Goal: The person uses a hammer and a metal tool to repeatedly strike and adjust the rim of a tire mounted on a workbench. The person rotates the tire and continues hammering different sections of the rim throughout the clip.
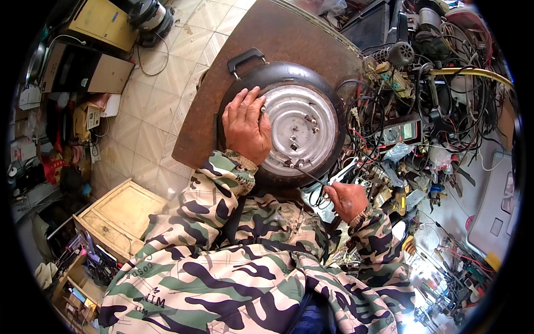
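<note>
A round electric pan (267,75) with a black rim and a black side handle (246,57) sits bottom up in front of me. Its silvery metal underside (311,142) has ringed ridges, with small metal posts and terminals at the middle. My left hand (247,125) lies over the pan's left side, fingers stretched out on the metal near a small post. At the lower right, my right hand (347,200) is closed round a tool with a thin dark shaft (312,176), apparently a screwdriver. The shaft reaches a small bracket (290,163) near the pan's lower edge. Its handle is hidden by my fingers.
The pan rests on a brown wooden table (278,33). Tangled cables, tools and a multimeter (401,132) crowd the right side. A wooden drawer (119,217) stands at lower left, on the tiled floor's (150,106) near side. A black appliance (150,19) stands farther off.
</note>
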Demonstrator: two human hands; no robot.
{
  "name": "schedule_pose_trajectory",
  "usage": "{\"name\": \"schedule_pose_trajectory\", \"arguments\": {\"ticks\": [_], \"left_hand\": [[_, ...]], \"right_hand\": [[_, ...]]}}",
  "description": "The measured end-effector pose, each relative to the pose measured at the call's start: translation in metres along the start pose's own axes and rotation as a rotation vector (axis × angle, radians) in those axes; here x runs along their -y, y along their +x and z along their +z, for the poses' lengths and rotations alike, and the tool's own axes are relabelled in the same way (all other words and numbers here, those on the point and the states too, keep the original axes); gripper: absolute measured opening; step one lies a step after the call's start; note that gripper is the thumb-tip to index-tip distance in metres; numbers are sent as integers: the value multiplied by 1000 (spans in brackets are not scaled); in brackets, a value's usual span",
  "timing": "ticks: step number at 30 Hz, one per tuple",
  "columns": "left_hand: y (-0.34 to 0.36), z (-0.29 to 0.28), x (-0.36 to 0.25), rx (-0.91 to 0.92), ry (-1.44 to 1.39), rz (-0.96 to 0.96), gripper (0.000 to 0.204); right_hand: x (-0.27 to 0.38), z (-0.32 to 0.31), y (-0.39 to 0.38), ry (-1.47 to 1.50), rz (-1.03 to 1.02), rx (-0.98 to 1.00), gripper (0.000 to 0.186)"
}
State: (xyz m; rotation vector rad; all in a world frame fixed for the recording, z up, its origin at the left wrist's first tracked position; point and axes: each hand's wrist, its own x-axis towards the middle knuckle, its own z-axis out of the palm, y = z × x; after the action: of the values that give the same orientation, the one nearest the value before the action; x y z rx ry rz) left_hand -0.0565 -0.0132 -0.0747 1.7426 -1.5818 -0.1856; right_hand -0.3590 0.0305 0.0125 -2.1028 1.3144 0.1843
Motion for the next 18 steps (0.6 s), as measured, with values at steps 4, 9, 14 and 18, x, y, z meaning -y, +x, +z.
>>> {"name": "schedule_pose_trajectory", "arguments": {"ticks": [4,9,14,18], "left_hand": [[-1,3,4,-8,-10,-2,37],[-3,1,1,-2,6,-7,37],[-3,1,2,0,8,-10,37],[-1,0,0,14,-11,-3,37]], "right_hand": [[29,-19,-4,-151,61,24,41],[76,-33,-16,-309,192,51,41],[82,-41,-15,-331,170,34,40],[31,-20,-10,-194,62,20,39]]}}
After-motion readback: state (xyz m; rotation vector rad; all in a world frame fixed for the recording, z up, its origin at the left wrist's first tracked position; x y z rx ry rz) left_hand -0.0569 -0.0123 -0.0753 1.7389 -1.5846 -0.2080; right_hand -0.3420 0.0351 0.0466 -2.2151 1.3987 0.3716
